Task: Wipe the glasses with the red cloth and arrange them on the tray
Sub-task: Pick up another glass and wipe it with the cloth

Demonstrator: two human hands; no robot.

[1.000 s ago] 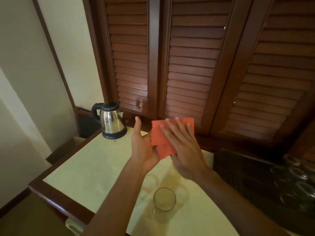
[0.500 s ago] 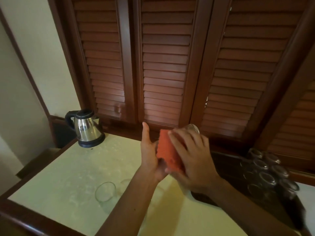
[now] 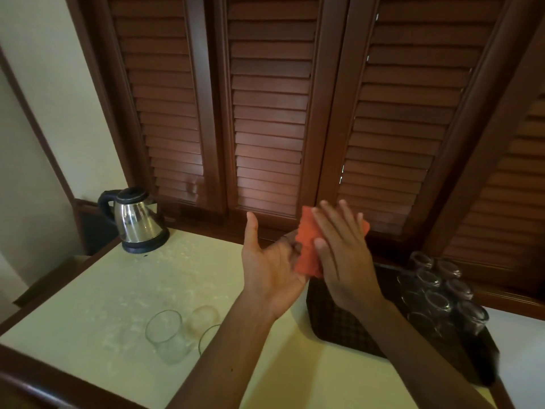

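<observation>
Red cloth [image 3: 308, 251] between both hands

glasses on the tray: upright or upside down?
Upside down. The glasses on the tray show their thick round bases facing up, rims down on the dark tray.

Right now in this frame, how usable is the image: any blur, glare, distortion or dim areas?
Head view: wide-angle bending splays the shutters; the right side is dim, so the glasses on the tray read as faint outlines; the kettle shows bright reflections; the right hand over the red cloth is slightly soft; the clear glasses on the table are low-contrast.
</observation>
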